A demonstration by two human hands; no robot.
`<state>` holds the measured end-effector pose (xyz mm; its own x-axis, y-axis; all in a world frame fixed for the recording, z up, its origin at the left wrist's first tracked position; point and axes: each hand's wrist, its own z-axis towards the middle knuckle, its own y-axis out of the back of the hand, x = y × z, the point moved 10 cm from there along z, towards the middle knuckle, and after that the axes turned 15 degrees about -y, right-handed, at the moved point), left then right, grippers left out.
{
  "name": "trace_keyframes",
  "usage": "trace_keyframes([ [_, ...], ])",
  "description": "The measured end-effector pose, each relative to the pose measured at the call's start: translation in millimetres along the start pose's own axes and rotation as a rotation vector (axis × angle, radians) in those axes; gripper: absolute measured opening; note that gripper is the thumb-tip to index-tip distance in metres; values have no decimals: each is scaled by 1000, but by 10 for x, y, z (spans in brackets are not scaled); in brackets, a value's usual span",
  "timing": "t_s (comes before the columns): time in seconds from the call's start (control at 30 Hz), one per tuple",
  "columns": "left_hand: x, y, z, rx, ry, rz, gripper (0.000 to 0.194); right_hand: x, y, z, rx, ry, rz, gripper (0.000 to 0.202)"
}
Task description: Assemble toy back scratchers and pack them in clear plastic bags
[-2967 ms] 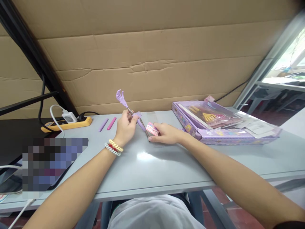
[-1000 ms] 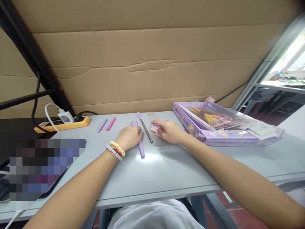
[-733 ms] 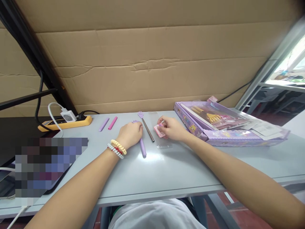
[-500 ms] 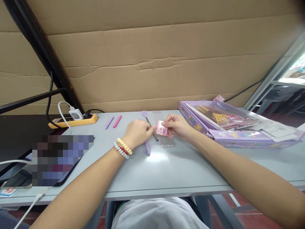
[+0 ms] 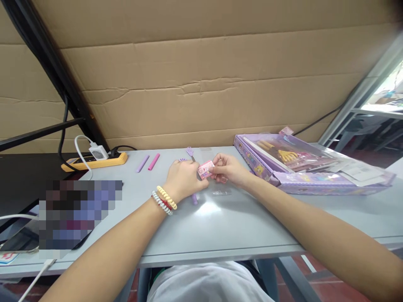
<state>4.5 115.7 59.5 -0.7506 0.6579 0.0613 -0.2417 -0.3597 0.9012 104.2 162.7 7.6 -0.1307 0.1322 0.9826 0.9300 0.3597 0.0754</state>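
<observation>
A small pink printed card (image 5: 206,169) is pinched between the thumb and fingers of my right hand (image 5: 228,168). Another pink piece shows partly below those fingers. My left hand (image 5: 185,179) meets the card's left edge, its fingers closed and partly hidden behind the back of the hand. Beneath my left hand lie a purple fork-like tool (image 5: 189,151) with a metal shaft and a purple handle (image 5: 194,199), both partly covered. Clear plastic wrap (image 5: 222,191) lies on the table below my right hand.
An open purple box (image 5: 258,167) with wrapped items stands at the right. A purple stick (image 5: 142,164) and a pink stick (image 5: 154,162) lie left of my hands. Further left are a yellow power strip (image 5: 118,160) and a blurred-out device (image 5: 85,214). Cardboard (image 5: 195,113) stands behind.
My left hand has moved right and now meets the card. The card has shifted left and tilted, still in my right hand. The view has shifted slightly.
</observation>
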Motion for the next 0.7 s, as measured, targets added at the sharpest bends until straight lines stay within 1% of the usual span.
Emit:
trace_keyframes([
  [0.07, 11, -7, 3, 14, 3, -7, 25, 52, -11, -26, -29, 27, -118, 30],
  [0.13, 79, -8, -1, 13, 44, -29, 29, 103, 79, -49, -141, 15, -250, 28],
  [0.2, 213, -12, -19, 17, 125, -46, 33, 169, 283, -87, -353, -22, -446, 24],
  [0.27, 371, -52, -51, 63, 213, -48, 32, 280, 498, -154, -586, -41, -705, 24],
  [0.3, 443, -86, -70, 105, 251, -46, 31, 325, 574, -177, -666, -49, -830, 25],
  [0.33, 504, -126, -92, 152, 281, -44, 31, 345, 634, -186, -718, -70, -938, 26],
  [0.37, 550, -166, -112, 197, 302, -42, 32, 334, 686, -182, -742, -107, -1024, 26],
  [0.43, 595, -252, -148, 283, 319, -48, 38, 242, 760, -149, -725, -219, -1146, 23],
  [0.5, 585, -338, -171, 352, 307, -59, 42, 155, 794, -131, -708, -315, -1245, 22],
  [0.53, 571, -379, -178, 381, 296, -62, 42, 135, 788, -128, -705, -334, -1293, 24],
  [0.6, 548, -437, -185, 420, 282, -56, 37, 132, 742, -126, -707, -328, -1364, 32],
  [0.7, 555, -431, -179, 416, 297, -31, 33, 162, 622, -121, -690, -239, -1377, 36],
])
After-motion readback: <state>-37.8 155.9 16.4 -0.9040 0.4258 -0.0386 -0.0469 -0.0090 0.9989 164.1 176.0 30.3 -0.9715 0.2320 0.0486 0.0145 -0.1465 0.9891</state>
